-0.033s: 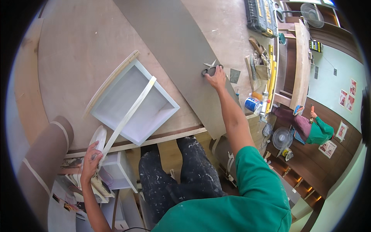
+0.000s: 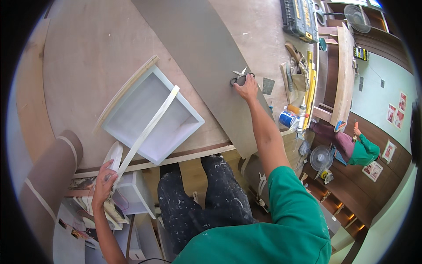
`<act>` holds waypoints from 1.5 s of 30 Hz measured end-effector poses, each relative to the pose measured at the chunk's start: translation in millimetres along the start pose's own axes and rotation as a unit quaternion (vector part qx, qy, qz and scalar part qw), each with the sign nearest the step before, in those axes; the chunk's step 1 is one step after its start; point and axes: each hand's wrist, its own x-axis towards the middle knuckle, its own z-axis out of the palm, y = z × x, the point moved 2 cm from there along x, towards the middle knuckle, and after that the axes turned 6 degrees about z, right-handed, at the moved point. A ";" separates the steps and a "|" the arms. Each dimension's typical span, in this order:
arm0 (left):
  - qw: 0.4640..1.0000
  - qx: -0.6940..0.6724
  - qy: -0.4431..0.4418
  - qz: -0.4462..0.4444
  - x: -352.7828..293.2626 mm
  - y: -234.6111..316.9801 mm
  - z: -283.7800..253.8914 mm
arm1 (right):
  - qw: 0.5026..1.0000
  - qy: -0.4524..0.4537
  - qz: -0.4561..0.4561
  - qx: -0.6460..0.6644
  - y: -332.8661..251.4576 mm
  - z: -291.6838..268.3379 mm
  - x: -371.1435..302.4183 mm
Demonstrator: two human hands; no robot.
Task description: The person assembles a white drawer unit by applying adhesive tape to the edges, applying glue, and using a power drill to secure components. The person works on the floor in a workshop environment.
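Observation:
My left hand [image 2: 104,181] grips a flat white roll of tape-like strip [image 2: 115,157] at the near-left edge of the workbench. From it a pale strip [image 2: 151,124] runs up across a white drawer-like box [image 2: 145,108] with a curved front. My right hand [image 2: 247,89] is closed around the black handles of a pair of scissors [image 2: 240,78]. The scissors lie on a long grey-brown sheet [image 2: 198,53], their short blades apart and pointing away from me. The palm side of both hands is partly hidden.
A rolled brown sheet [image 2: 55,171] leans at the left, near a second white box [image 2: 134,193]. On the right are a blue can [image 2: 288,119], a yellow level [image 2: 310,88] and a black toolcase [image 2: 300,20]. Farther right, another person [image 2: 351,147] works near a fan [image 2: 321,157].

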 end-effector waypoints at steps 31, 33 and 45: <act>0.986 -0.070 0.102 0.114 -73.9 53.4 29.2 | 0.827 -0.483 -0.019 0.285 -94.8 -76.8 -246.4; 0.985 -0.092 0.096 0.113 -82.5 59.7 29.0 | 0.764 -0.606 0.008 0.222 -136.2 -99.6 -301.7; 0.971 -0.167 0.071 0.156 -113.1 62.7 31.3 | 0.622 -0.759 -0.033 0.191 -201.0 -67.7 -429.1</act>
